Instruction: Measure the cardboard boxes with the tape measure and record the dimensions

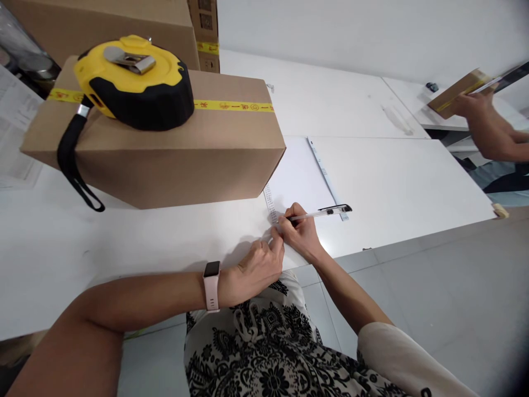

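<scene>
At left, 1 tape measure (134,82) sat atop 1 box (185,173); next, the left hand (260,262) curled, grip unclear; then the right hand (301,234) held 1 pen (318,214) at paper (303,171) on the table (397,187), writing apparently unfinished, completed marks indiscernible.

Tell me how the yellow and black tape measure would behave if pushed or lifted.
The tape measure would probably slide rather than roll, since it lies on its broad side on the carton. Its thick case looks stiff and possibly heavy. The strap, drooping over the edge, seems floppy.
</scene>
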A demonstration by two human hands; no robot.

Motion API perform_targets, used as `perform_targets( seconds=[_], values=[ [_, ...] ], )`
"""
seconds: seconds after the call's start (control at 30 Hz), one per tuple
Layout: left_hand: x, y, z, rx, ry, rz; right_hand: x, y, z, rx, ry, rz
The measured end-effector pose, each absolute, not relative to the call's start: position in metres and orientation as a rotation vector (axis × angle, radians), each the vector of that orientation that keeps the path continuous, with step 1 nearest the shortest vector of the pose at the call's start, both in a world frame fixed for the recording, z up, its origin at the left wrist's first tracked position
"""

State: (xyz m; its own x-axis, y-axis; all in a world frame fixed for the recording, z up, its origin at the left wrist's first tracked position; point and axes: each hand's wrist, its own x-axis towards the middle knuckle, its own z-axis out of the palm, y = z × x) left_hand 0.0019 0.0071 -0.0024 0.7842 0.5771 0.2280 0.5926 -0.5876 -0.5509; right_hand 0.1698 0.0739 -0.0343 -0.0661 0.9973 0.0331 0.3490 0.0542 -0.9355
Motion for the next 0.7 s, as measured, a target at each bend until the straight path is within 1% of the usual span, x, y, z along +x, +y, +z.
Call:
perform_targets(
  seconds=[0.5, 0.7],
  values=[
    [0.0022, 0.0074, 0.0005, -2.371, -0.850, 0.001, 0.1696, 0.0743, -0.0311, -1.435, -1.540, 1.014],
    [0.0023, 0.0078, -0.0034, -2.400, -0.870, -0.037, 0.1698, 0.0738, -0.0315, -1.436, -1.521, 0.999]
  ],
)
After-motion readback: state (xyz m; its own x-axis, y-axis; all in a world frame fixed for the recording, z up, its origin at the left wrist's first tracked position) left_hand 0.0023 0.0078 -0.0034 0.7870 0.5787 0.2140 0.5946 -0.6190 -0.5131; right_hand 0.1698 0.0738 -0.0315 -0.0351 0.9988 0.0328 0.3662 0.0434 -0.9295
